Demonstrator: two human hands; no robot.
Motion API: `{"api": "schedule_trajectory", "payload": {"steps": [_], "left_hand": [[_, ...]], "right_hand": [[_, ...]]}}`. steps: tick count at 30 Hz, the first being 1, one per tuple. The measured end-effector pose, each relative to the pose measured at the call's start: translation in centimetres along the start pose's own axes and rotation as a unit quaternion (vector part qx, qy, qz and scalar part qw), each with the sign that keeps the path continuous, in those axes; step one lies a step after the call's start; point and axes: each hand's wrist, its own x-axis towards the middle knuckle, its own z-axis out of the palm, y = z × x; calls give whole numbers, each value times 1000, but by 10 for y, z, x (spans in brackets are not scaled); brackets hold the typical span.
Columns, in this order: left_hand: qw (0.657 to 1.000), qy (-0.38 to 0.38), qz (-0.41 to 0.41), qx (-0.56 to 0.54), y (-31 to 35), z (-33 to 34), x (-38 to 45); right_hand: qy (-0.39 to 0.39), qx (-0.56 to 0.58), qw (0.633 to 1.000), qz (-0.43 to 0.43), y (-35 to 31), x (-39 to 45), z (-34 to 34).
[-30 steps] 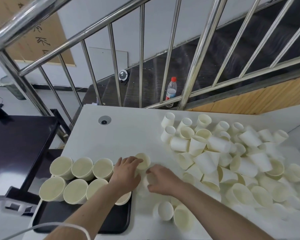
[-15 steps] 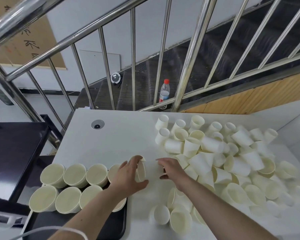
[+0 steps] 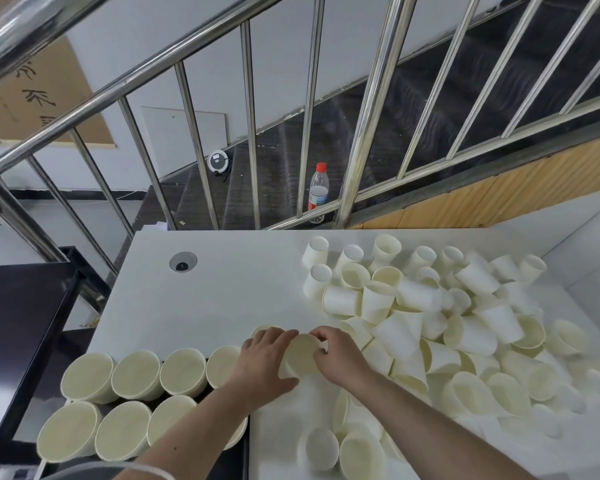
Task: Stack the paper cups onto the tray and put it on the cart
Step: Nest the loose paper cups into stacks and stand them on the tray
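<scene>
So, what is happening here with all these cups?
A person is collecting paper cups from a white table. Both hands hold one cup between them: the left hand on its left side, the right hand on its right. To the left, a black tray already carries two rows of upright cups. A large loose pile of cups lies on the right.

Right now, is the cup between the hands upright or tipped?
Upright: the cup shows its round open mouth to the camera, gripped by the left hand and right hand.
</scene>
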Motion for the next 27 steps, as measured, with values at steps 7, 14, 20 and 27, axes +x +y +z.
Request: {"api": "schedule_trajectory", "payload": {"steps": [7,14,20,27], "left_hand": [[997,-23,-50,53,-12,-3,17],[994,-45,-80,61,-16,2,26],[997,-3,-80,21,-13,3,26],[993,74,-60,-74,-5,3,10]], "right_hand": [[-19,-86,995,43,10,21,-1],[-41,-181,982,26,6,23,0],[-85,-242,965,-59,6,21,9],[-57,-213,970,-102,14,13,6]]}}
